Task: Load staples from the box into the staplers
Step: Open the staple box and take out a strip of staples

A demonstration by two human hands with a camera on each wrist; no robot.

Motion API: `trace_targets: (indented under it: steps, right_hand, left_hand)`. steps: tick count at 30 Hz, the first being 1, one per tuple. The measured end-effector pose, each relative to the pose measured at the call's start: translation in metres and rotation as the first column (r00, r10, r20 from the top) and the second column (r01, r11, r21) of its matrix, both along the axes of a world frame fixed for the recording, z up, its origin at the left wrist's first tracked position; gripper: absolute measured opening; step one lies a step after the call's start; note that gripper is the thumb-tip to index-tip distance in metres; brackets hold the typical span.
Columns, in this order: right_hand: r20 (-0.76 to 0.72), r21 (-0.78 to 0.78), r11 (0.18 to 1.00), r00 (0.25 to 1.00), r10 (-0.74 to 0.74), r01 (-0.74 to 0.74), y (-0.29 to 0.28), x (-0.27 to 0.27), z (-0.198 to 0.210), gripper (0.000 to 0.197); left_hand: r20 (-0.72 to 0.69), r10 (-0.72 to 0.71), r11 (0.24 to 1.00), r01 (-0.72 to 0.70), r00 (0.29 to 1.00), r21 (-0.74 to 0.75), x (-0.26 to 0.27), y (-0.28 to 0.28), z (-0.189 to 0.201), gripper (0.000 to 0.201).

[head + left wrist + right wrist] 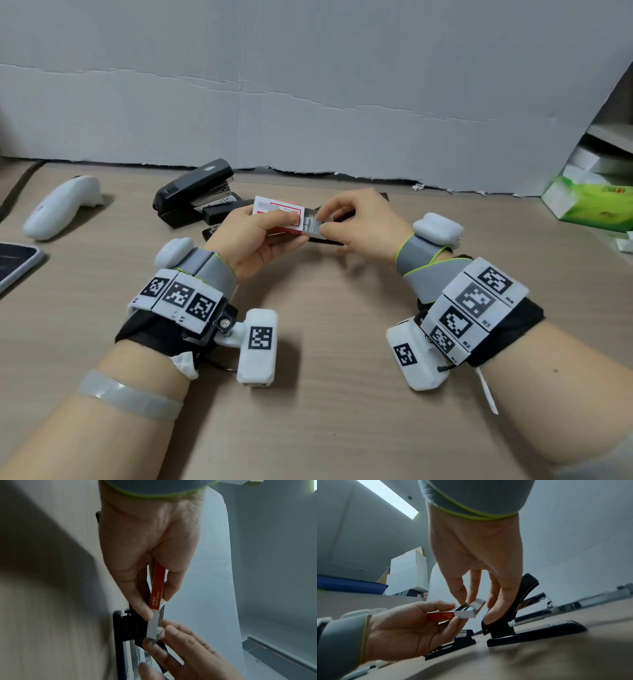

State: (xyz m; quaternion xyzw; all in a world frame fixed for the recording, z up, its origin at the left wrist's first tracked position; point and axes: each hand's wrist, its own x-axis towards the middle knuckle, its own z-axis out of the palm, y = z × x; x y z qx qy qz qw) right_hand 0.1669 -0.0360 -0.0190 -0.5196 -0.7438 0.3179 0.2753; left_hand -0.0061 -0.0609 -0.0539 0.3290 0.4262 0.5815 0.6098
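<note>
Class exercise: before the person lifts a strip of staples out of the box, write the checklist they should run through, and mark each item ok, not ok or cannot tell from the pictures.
1. Staple box held steady: ok, the left hand grips it above the table.
2. Box tray slid out: ok, the inner tray shows at the right end.
3. Fingers on the staples: ok, the right hand pinches into the open tray; how many strips it has, cannot tell.
4. Stapler open to receive: ok, its black top is swung up.
5. That stapler's channel empty: cannot tell.
6. Second stapler open: ok, top raised.
</note>
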Motion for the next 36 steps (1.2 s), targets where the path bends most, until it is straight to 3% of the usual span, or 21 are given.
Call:
trace_targets:
  steps: [5, 9, 13, 16, 21, 26, 33, 36]
  right_hand:
    - [0.127, 0.073, 0.992, 0.986, -0.11, 0.102, 0.004, 0.004, 0.003, 0.01]
    - [0.14, 0.058, 0.989, 0.98, -0.144, 0.137, 0.005, 0.001, 0.004, 0.016]
    - [0.175, 0.058, 0.981, 0.965, -0.193, 0.186, 0.005, -0.006, 0.004, 0.043]
    - [0.162, 0.048, 0.977, 0.963, -0.215, 0.21, 0.005, -0.01, 0.005, 0.05]
    - [0.124, -0.043, 0.974, 0.969, -0.214, 0.22, 0.004, -0.011, 0.006, 0.028]
    - [0.042, -0.144, 0.972, 0.982, -0.182, 0.186, 0.004, -0.006, 0.004, 0.026]
    - [-0.014, -0.184, 0.965, 0.981, -0.193, 0.187, 0.005, -0.005, 0.004, 0.022]
    - [-0.045, -0.157, 0.973, 0.983, -0.18, 0.171, 0.005, -0.005, 0.001, 0.007]
  left_hand:
    - [0.018, 0.016, 1.0, -0.016, 1.0, 0.002, -0.001, -0.001, 0.002, 0.01]
    - [0.012, -0.003, 1.0, 0.003, 1.0, 0.011, 0.001, -0.001, 0.001, 0.014]
    - [0.001, -0.027, 1.0, 0.027, 1.0, 0.01, 0.005, -0.003, 0.0, 0.024]
    - [0.004, -0.047, 0.999, 0.047, 0.999, 0.015, 0.007, -0.004, 0.0, 0.026]
    - [-0.015, -0.06, 0.998, 0.06, 0.998, 0.017, 0.006, -0.003, -0.001, 0.031]
    - [-0.014, -0.059, 0.998, 0.059, 0.998, 0.011, 0.008, -0.004, -0.001, 0.028]
    - [-0.005, -0.045, 0.999, 0.045, 0.999, -0.001, 0.008, -0.002, -0.002, 0.028]
    - [0.017, -0.045, 0.999, 0.045, 0.999, 0.001, 0.009, -0.003, -0.001, 0.025]
